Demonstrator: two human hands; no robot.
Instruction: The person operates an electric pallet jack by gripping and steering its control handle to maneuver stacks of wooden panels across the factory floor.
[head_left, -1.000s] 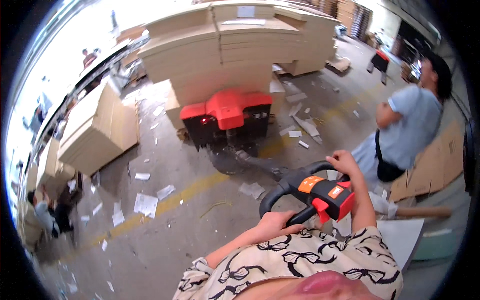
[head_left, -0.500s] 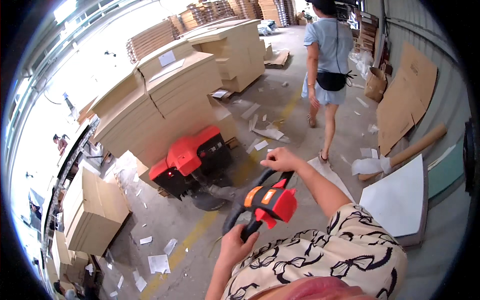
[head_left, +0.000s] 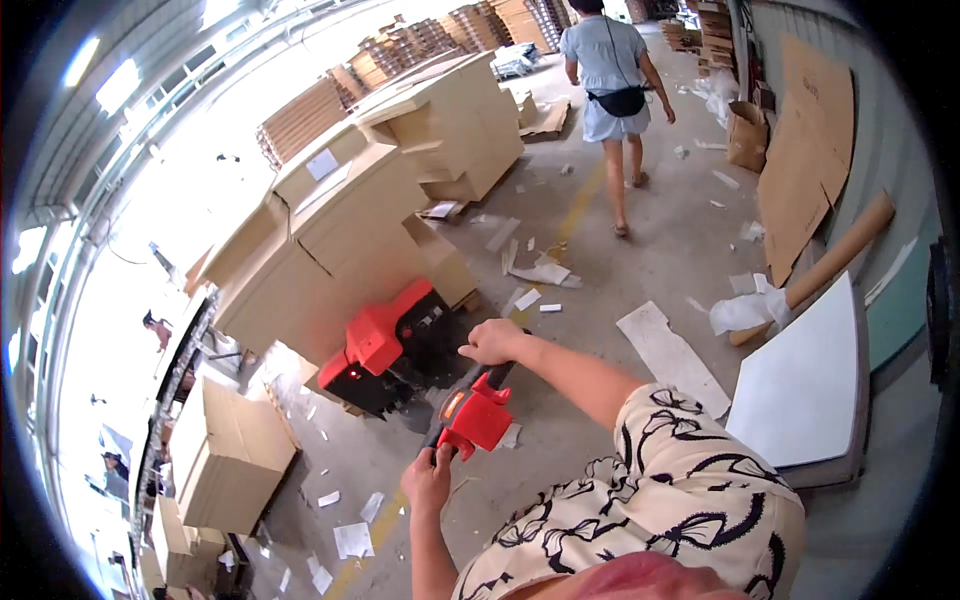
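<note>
A red and black pallet truck (head_left: 376, 340) stands against a tall stack of tan boards (head_left: 330, 250). Its tiller handle (head_left: 478, 418), red at the head with black grips, tilts out toward me. My left hand (head_left: 427, 482) wraps round the near black grip, thumb on top. On the far grip my right hand (head_left: 492, 342) is curled closed, its fingers partly hidden behind the hand. The forks do not show.
A person (head_left: 610, 90) in light blue walks ahead. More board stacks (head_left: 232, 455) stand at left. Along the right wall lean a cardboard sheet (head_left: 805, 160), a brown tube (head_left: 840, 255) and a white panel (head_left: 800, 380). Paper scraps (head_left: 353, 540) litter the floor.
The tiller handle and both my hands have moved left and away from me, with the handle swung nearer the truck body. The person ahead has walked farther off.
</note>
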